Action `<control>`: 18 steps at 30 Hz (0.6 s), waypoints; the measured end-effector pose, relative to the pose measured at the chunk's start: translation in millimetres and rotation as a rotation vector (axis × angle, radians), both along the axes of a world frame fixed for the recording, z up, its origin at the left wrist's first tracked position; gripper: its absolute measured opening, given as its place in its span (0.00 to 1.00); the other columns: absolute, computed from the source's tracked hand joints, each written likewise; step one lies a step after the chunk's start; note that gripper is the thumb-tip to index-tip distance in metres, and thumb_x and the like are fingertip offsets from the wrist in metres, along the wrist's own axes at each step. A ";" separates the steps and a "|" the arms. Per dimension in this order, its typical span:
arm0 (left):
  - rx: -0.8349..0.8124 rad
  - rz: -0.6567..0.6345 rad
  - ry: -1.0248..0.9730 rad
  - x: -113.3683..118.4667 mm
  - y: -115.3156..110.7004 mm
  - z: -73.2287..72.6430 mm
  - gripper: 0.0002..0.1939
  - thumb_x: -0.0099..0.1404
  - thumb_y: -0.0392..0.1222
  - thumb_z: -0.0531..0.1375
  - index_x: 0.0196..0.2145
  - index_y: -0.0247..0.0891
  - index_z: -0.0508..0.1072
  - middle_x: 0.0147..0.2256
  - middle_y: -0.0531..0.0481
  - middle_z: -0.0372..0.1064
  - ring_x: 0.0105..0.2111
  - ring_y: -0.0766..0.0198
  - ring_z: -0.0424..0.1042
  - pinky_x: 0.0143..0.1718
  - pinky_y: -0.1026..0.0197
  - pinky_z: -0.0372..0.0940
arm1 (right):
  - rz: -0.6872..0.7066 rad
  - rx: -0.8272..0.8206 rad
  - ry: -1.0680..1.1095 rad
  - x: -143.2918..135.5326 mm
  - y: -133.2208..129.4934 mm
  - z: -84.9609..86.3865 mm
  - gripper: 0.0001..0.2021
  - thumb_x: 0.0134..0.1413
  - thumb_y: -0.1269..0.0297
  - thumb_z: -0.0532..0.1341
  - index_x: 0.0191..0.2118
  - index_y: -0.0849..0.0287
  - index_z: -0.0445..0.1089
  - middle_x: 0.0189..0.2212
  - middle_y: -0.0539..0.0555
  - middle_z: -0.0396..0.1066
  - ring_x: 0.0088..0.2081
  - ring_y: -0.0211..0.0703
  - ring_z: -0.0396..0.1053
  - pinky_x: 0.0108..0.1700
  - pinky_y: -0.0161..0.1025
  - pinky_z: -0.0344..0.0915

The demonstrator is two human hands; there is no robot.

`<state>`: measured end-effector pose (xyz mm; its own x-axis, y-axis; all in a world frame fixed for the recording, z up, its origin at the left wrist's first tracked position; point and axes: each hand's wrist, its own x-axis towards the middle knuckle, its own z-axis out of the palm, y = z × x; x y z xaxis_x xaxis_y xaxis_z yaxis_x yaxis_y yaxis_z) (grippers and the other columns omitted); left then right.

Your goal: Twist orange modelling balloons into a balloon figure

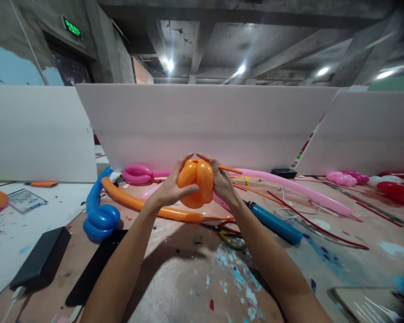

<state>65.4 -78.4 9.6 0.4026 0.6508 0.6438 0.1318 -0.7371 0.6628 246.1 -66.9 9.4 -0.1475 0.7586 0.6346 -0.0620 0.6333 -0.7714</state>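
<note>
Between my two hands, above the middle of the table, is an orange balloon [204,179] twisted into a rounded cluster of lobes. My left hand [175,184] wraps its left side, with the thumb across the front. Against the right side my right hand [221,179] grips it, fingers over the top and partly hidden. A thin uninflated orange tail [230,170] sticks out to the right past that hand. Below lies a long inflated orange balloon [175,213]. Left of my left arm sits a twisted blue balloon [101,220].
A blue hand pump [276,223], scissors [234,240] and a long pink balloon [306,192] lie on the right. At left are a black power bank [42,258] and a black phone [90,273]. White panels [205,125] stand along the back.
</note>
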 end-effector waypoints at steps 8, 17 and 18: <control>0.316 0.509 -0.104 14.4 4.9 -3.3 0.19 0.60 0.44 0.63 0.47 0.39 0.64 0.42 0.45 0.69 0.40 0.59 0.72 0.41 0.56 0.69 | -0.204 0.058 0.311 -3.8 15.6 -2.0 0.20 0.61 0.44 0.50 0.44 0.49 0.72 0.40 0.51 0.73 0.38 0.40 0.71 0.41 0.36 0.68; 0.573 0.519 0.184 -4.9 4.9 2.6 0.19 0.64 0.38 0.57 0.53 0.41 0.64 0.46 0.45 0.70 0.43 0.58 0.72 0.43 0.57 0.67 | -0.118 0.267 -0.243 29.2 -11.7 21.5 0.19 0.51 0.58 0.66 0.50 0.49 0.71 0.54 0.54 0.67 0.58 0.51 0.60 0.63 0.51 0.52; 0.583 0.485 0.211 -4.7 5.0 2.5 0.19 0.65 0.38 0.56 0.54 0.42 0.64 0.46 0.44 0.70 0.44 0.58 0.72 0.44 0.57 0.67 | -0.118 0.282 -0.318 29.1 -14.3 22.5 0.20 0.50 0.59 0.66 0.51 0.50 0.71 0.53 0.54 0.68 0.57 0.52 0.61 0.62 0.51 0.52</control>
<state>60.7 -73.3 12.1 0.3117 0.3663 0.8768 0.6080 -0.7859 0.1122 275.2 -81.1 32.0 -0.2919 0.5859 0.7560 0.2361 0.8101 -0.5367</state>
